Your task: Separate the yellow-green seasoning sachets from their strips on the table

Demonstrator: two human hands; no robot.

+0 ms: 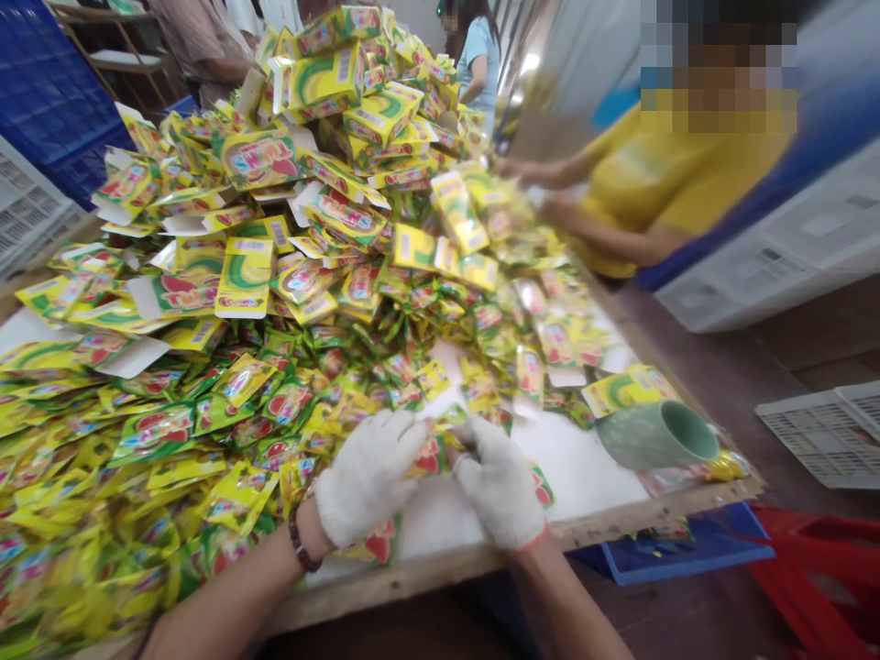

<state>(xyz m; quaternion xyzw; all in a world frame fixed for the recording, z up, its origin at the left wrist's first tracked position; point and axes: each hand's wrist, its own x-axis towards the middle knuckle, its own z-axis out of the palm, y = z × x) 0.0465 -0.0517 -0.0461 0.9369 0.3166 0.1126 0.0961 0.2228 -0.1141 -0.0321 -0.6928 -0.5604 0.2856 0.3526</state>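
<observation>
In white knitted gloves, my left hand (371, 477) and my right hand (500, 481) come together over the near edge of the table. Fingers of both are closed around a small green and yellow packet (430, 456) with a watermelon picture. A pale flap-like piece (445, 401) shows just above the fingertips; whether it belongs to a carton is unclear. Loose packets (155, 431) like it lie in a thick layer to the left. Behind them rises a heap of yellow cartons (246, 277), many with flaps open.
A green cylindrical container (656, 435) lies on its side at the table's right corner. Below that corner is a blue bin (687, 550), with a red stool (818, 577) beside it. Across on the right, a person in yellow (653, 183) handles cartons. White crates (776, 266) stand behind.
</observation>
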